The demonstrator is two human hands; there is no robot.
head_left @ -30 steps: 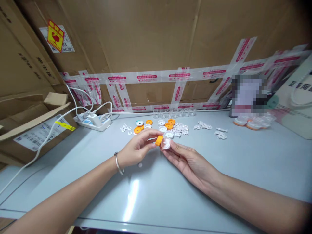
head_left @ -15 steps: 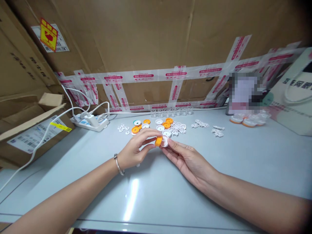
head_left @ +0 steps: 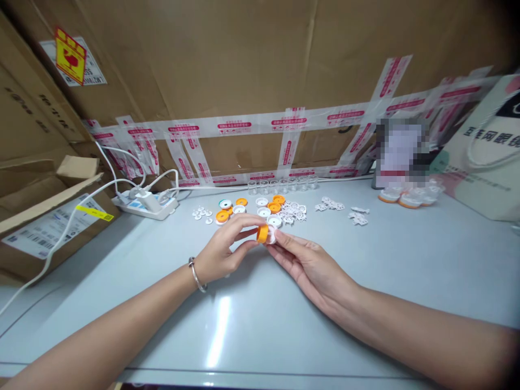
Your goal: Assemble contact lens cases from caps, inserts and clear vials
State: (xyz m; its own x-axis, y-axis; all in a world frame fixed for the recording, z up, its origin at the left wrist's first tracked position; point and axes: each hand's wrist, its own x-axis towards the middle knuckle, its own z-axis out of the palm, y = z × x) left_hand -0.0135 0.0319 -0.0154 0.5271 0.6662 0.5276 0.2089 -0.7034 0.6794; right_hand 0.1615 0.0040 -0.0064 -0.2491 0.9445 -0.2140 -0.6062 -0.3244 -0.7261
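Above the table, my left hand (head_left: 228, 246) pinches a round orange plastic cap (head_left: 262, 234) between thumb and fingers. My right hand (head_left: 311, 262) grips a small clear and white round piece (head_left: 271, 234) by its edge, right up against the open side of the cap. Whether the two are joined I cannot tell. Just beyond the hands lie loose white caps (head_left: 274, 221) and orange caps (head_left: 222, 216). White lattice-like plastic parts (head_left: 294, 212) are heaped to the right of them, and tiny white pieces (head_left: 201, 213) lie to the left.
A row of clear cups (head_left: 282, 186) stands along the back by a large taped carton (head_left: 244, 151). At left are a power strip (head_left: 146, 205) with cables and an open cardboard box (head_left: 49, 227). Clear cups with orange bases (head_left: 408, 197) and a paper bag (head_left: 483, 157) are at right.
The clear and white piece has come slightly closer to the orange cap, and less of its inside shows. Both hands keep their grip. The whole view has shifted a little.
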